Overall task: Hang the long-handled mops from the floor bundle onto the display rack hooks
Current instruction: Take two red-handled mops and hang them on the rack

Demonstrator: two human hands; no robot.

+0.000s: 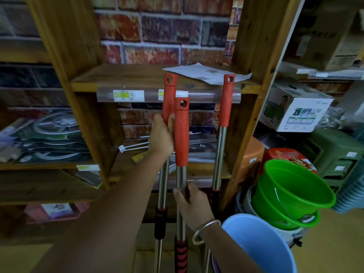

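Mops: red grips, steel shafts; left hand grips one grip, right hand another's shaft

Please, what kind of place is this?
Probably a household goods shop. Price labels sit on the wooden shelf edge, plastic buckets are stacked for sale, and boxed products fill the side shelves.

A household-goods shop is indicated: price labels are fixed along wooden shelves, and boxed goods and stacked plastic buckets are displayed.
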